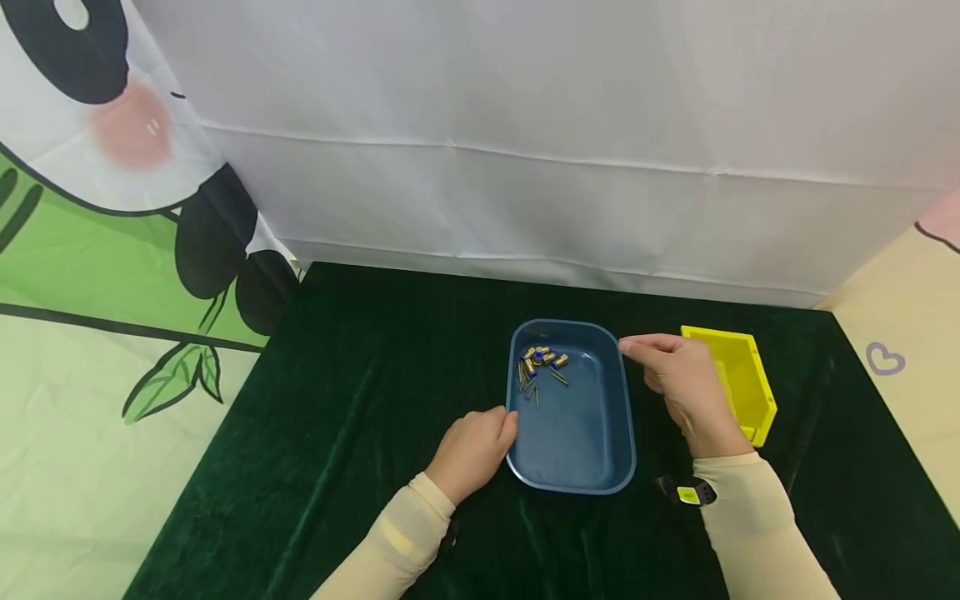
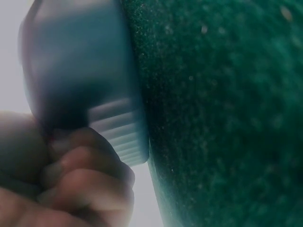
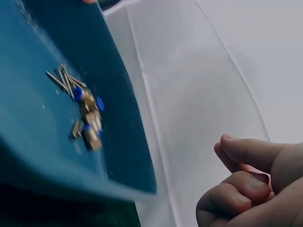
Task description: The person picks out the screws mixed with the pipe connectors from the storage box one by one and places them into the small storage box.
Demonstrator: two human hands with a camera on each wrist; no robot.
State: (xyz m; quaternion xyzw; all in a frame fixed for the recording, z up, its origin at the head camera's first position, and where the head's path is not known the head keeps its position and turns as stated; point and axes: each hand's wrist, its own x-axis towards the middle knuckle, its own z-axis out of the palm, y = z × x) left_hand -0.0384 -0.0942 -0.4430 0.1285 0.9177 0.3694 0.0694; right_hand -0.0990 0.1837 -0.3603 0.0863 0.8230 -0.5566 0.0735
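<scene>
A blue rectangular tray (image 1: pixel 577 446) lies on the dark green cloth. Brass fittings with blue collars (image 3: pixel 90 116) are heaped near its far left corner, with several thin screws (image 3: pixel 59 81) beside them. My left hand (image 1: pixel 474 446) grips the tray's left rim, fingers curled at its side in the left wrist view (image 2: pixel 87 175). At the tray's far right corner is my right hand (image 1: pixel 681 379), thumb and forefinger tips together and the other fingers curled. The right wrist view shows that hand (image 3: pixel 255 184) apart from the tray wall, with nothing visible between its fingertips.
A yellow open bin (image 1: pixel 738 367) stands right of the tray, partly behind my right hand and wrist. The green cloth (image 1: pixel 375 375) covers the table up to a white fabric wall (image 1: pixel 525 208). A printed cartoon sheet (image 1: pixel 112 250) hangs at the left.
</scene>
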